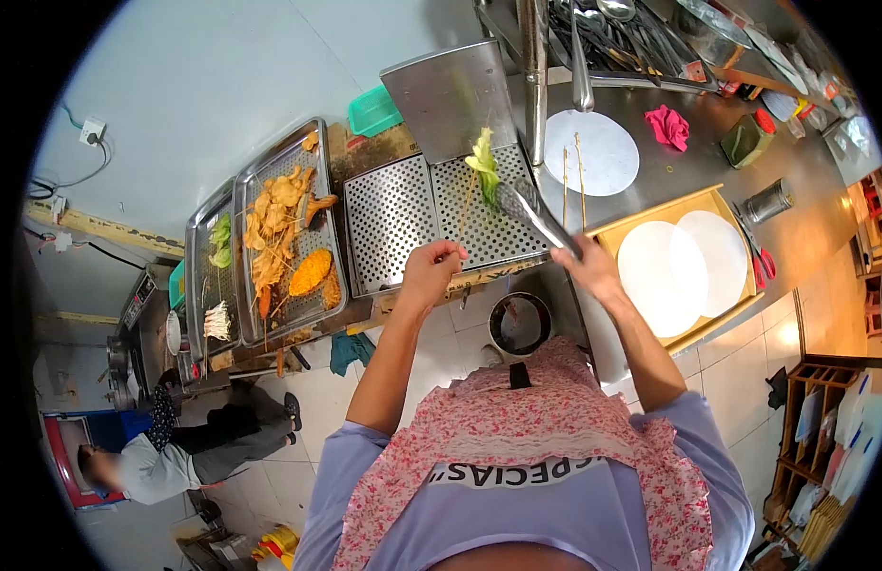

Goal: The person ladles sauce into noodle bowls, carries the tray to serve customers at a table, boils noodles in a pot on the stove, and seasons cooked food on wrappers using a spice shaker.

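Note:
My left hand (pixel 430 274) is closed in a pinch at the lower end of a thin wooden skewer (pixel 468 205). Green lettuce leaves (pixel 482 160) sit on the skewer's far end, over the perforated metal tray (pixel 389 224). In my right hand (pixel 593 268) is a dark-handled, spoon-like metal utensil (pixel 546 221), its broad head beside the lettuce; the exact kind is unclear. Two bare wooden skewers (pixel 581 176) lie by a white round sheet (pixel 603 152) just beyond the right hand. A cardboard box (pixel 641 217) with white round sheets (pixel 662 276) stands to its right.
Fried food (pixel 274 214) fills a metal tray at left, next to another tray with greens (pixel 220 238) and enoki mushrooms (pixel 216 322). A metal post (pixel 535 86) rises behind the utensil. Red-handled scissors (pixel 764 266) and a pink cloth (pixel 667 128) lie right. Another person (pixel 184 457) is lower left.

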The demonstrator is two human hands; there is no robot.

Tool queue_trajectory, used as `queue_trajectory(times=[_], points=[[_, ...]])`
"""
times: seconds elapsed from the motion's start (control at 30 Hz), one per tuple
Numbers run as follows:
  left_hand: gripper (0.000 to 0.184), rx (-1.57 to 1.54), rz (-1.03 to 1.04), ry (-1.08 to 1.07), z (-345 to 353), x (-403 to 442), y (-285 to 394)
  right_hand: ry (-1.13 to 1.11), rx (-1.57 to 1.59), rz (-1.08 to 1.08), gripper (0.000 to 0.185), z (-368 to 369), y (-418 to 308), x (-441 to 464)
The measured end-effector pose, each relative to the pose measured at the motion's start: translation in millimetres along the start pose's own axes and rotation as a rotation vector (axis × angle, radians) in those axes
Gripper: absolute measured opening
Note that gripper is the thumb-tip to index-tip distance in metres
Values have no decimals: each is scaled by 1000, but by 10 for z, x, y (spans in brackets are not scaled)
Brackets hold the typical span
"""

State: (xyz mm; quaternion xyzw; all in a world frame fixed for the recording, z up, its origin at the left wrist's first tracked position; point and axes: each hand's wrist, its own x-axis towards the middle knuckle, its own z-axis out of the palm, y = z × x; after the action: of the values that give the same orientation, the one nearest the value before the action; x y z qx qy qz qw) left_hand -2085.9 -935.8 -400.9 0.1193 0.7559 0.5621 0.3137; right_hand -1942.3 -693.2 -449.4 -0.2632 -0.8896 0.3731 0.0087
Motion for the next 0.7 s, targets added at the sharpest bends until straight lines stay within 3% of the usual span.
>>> queue_trajectory(times=[0.1,0.2,0.3,0.4,0.5,0.7], points=[[9,-6,16,-2,64,-6,82,-447,896,468,62,131,-118,-394],[9,-15,-15,-1,143,-12,105,-736,1386,457,62,353,-312,-477],[8,-95,-33,-10,198,-61,57,-770,1716,354,59,539,-405,-176],[8,-173,-37,-1,258,-139,-39,-716,1841,371,51,554,-469,141],[8,-239,-60,28,290,-214,-147,-470,1584,383,41,520,-474,268],[11,-348,-54,131,409,-321,-365,-210,1059,216,26,554,-381,365]])
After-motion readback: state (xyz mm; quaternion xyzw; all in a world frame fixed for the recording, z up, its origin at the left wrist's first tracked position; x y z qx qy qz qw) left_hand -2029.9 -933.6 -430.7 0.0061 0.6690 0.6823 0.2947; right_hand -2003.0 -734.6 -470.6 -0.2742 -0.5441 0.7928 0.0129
